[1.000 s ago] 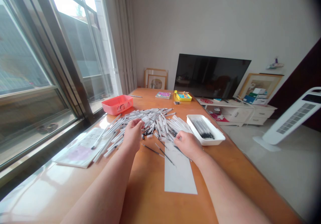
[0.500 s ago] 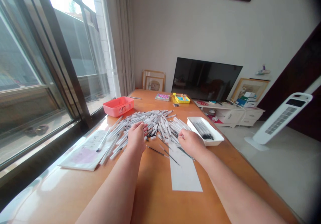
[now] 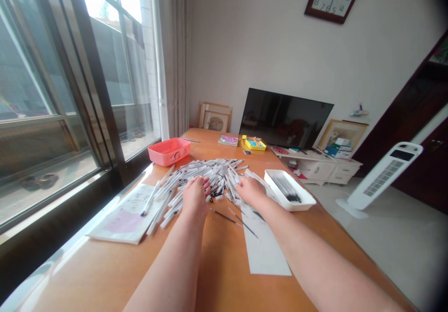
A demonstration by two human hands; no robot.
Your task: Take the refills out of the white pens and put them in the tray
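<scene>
A heap of clear pen barrels (image 3: pixel 196 168) with dark ends spreads across the wooden table. At its near edge is my left hand (image 3: pixel 195 194), palm turned inward, fingers loosely apart and nothing visible in them. My right hand (image 3: pixel 251 190) is closed at the heap's right side, its fingertips curled in a pinch; what they hold, if anything, is hidden. Below the hands, several thin dark pen refills (image 3: pixel 249 228) lie loose, partly over a white paper strip (image 3: pixel 268 251). More black-tipped refills (image 3: pixel 286 188) lie in a white tray (image 3: pixel 304 204) beyond my right wrist.
A red plastic basket (image 3: pixel 164 154) stands at the back left. Pen barrels overlap a paper booklet (image 3: pixel 122 218) at left. Farther back are a small colourful book (image 3: pixel 228 140) and a yellow box (image 3: pixel 255 144). A window borders the table's left side.
My right hand has moved left, closer to my left hand, over the heap. My left hand's fingers have spread slightly. The camera view has tilted up a little.
</scene>
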